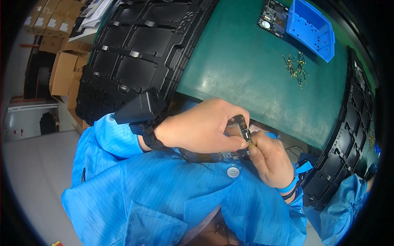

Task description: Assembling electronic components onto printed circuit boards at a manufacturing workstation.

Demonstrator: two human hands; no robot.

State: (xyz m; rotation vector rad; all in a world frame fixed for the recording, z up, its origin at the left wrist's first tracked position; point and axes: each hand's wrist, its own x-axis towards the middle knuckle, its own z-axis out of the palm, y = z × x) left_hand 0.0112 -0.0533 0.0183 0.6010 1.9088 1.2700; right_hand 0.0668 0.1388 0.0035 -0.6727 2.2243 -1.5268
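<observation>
Close to my chest, my left hand (pixel 201 127) grips a dark circuit board (pixel 234 130) with its fingers curled over the far edge and its thumb along the near face. Much of the board is covered by that hand; a lower strip shows beneath it. At the board's right edge, the thumb and fingers of my right hand (pixel 271 162) are pinched together, touching or nearly touching the left thumb tip. Whatever small piece they hold is hidden. On the green mat lies a loose bunch of short black cables with gold ends (pixel 296 69).
Black moulded trays stand at left (pixel 141 39) and right (pixel 338 151) of the green mat (pixel 242 61). A blue bin (pixel 310 30) sits at the far right beside another circuit board (pixel 273 18). Another person's blue sleeve (pixel 342 207) shows at lower right. Cardboard boxes (pixel 63 74) are far left.
</observation>
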